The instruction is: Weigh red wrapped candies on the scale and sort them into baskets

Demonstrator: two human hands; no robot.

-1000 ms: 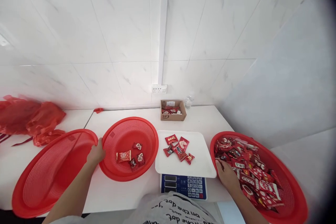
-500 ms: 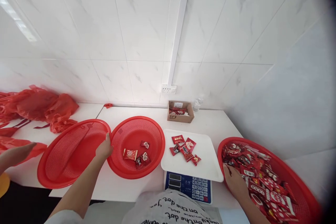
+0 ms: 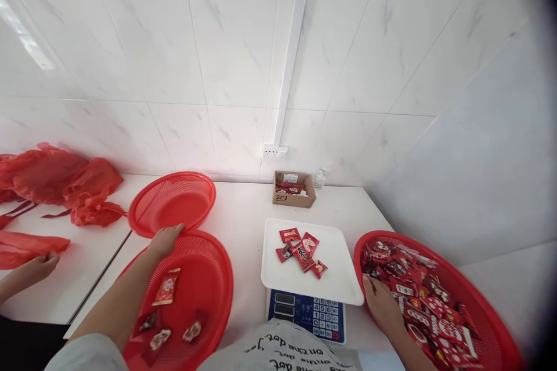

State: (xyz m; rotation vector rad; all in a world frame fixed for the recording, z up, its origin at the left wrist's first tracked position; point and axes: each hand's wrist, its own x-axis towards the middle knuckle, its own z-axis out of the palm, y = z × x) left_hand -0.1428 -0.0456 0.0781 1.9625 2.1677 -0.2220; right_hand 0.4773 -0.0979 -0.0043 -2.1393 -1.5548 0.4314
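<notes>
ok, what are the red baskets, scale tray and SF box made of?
Red baskets: likely moulded plastic, slightly glossy; uniform colour, perforated walls.
Scale tray: probably smooth white plastic, though coated metal is possible; rounded corners, raised rim.
SF box: looks like cardboard, matte brown with printed lettering.

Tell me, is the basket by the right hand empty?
No, it holds plenty: red packets lie heaped inside the basket, beside the right hand.

And there's a lane, bare table (image 3: 246, 249) running between the near basket (image 3: 228, 284) and the white tray (image 3: 335, 255)! The cardboard box (image 3: 294, 200) guards the back, and it's tight on the right: tray corner crowding the candy-filled basket (image 3: 491, 307), right hand (image 3: 383, 301) at its rim.
</notes>
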